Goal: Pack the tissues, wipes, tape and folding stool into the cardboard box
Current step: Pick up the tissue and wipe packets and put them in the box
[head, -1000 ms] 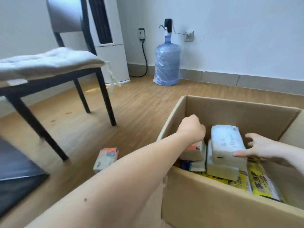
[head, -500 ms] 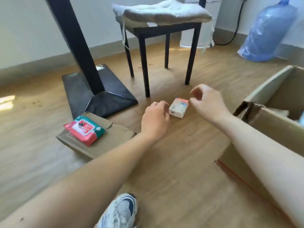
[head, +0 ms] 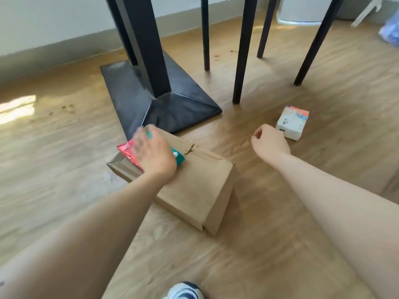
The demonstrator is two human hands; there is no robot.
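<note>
A red and teal wipes pack (head: 127, 150) lies on top of a flat brown cardboard package (head: 194, 186) on the wooden floor. My left hand (head: 154, 153) lies spread over the pack, fingers apart, and covers most of it; whether it grips the pack cannot be told. A small white and orange tissue pack (head: 292, 123) sits on the floor to the right. My right hand (head: 269, 142) hovers just left of it with fingers loosely curled, holding nothing. The big packing box is out of view.
A black table pedestal and its flat base (head: 164, 98) stand right behind the brown package. Black chair legs (head: 240, 61) rise behind the tissue pack. My white shoe (head: 183, 291) shows at the bottom edge. A blue water jug (head: 390, 35) sits at the far right.
The view swung left and down, away from the big box. My left hand moved from beside the tissue pack onto the wipes pack. My right hand drew back slightly from the tissue pack.
</note>
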